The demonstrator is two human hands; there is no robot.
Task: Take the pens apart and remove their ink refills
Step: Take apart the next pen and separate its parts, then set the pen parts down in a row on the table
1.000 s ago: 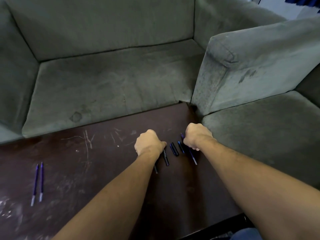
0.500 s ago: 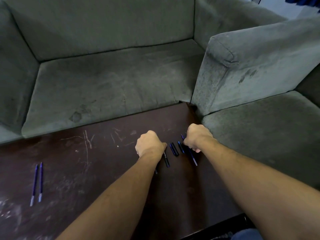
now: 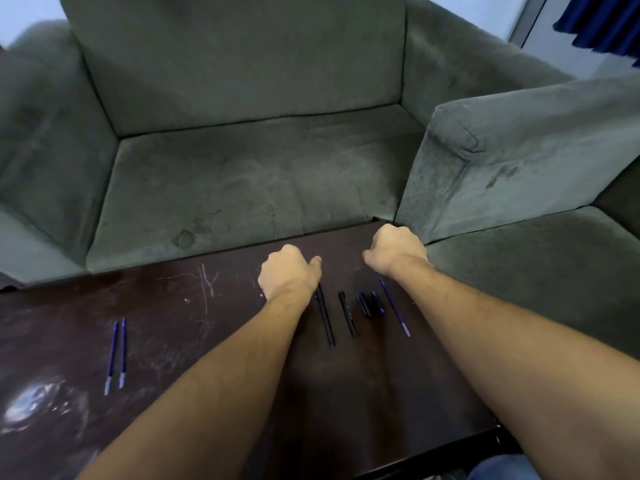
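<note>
Two hands sit curled over the far edge of the dark table: the left hand at 11 o'clock of the pen parts, the right hand at 1 o'clock. Both are loosely fisted and, as far as the view shows, hold nothing. Between the forearms lie a long black pen, a shorter black barrel, a cluster of short caps — somewhat blurred — and a thin blue refill. Two more refills lie side by side at 9 o'clock, well apart.
</note>
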